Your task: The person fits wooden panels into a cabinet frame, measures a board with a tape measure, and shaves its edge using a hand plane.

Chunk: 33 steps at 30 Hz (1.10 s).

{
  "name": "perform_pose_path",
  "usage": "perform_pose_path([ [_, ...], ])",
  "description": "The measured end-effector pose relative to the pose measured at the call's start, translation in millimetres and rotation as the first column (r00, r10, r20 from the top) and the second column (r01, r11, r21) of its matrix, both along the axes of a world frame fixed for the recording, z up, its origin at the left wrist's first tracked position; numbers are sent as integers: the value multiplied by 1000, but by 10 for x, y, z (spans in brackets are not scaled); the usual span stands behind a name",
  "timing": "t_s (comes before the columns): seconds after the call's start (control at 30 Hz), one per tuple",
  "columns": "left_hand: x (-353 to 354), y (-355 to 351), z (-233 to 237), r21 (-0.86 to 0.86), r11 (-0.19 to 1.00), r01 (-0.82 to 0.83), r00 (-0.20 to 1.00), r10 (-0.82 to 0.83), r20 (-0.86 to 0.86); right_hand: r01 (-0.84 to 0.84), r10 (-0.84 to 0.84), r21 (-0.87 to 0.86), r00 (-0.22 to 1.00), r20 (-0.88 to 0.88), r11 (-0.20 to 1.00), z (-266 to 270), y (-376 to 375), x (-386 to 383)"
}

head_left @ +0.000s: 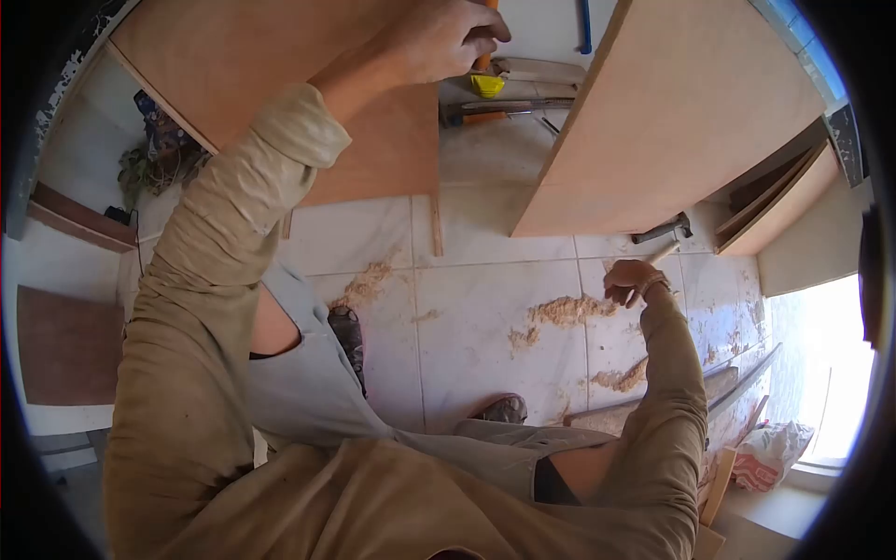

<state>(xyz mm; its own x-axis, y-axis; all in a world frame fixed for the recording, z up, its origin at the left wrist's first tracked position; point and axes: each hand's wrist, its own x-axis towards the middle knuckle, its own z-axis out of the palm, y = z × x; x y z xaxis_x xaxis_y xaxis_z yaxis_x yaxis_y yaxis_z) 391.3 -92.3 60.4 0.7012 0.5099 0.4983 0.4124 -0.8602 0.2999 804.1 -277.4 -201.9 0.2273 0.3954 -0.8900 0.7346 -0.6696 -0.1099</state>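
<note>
Now your right hand (635,280) is closed around the pale wooden handle of the hammer (665,233). Its dark head sits just beyond your knuckles, by the lower corner of the right plywood panel (672,103). Your left hand (443,42) is curled shut at the top corner of the left plywood panel (373,140); what it pinches cannot be told. Sawdust (565,310) lies on the tiled floor (476,280) beneath.
</note>
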Motion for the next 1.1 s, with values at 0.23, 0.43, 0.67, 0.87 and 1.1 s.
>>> perform_pose_path([
  [0.23, 248, 220, -217, 356, 934, 37, 863, 150, -483, -472, 492, 702, 848, 196, 533, -721, 964, -2926],
  [0.43, 148, 294, -498, 440, 898, 16, 776, 266, -572, -77, -81, 908, 989, 120, 412, -1290, 1285, -3862],
  [0.67, 122, 274, -548, 447, 894, -25, 739, 318, -594, -84, -54, 924, 992, 112, 374, -1543, 1222, -3555],
  [0.87, 169, 250, -547, 447, 894, -36, 719, 334, -609, -67, -54, 924, 994, 95, 377, -1598, 1239, -3506],
  [1.1, 180, 259, -556, 449, 892, -52, 702, 352, -619, -22, -94, 932, 994, 60, 362, -1622, 1237, -3491],
])
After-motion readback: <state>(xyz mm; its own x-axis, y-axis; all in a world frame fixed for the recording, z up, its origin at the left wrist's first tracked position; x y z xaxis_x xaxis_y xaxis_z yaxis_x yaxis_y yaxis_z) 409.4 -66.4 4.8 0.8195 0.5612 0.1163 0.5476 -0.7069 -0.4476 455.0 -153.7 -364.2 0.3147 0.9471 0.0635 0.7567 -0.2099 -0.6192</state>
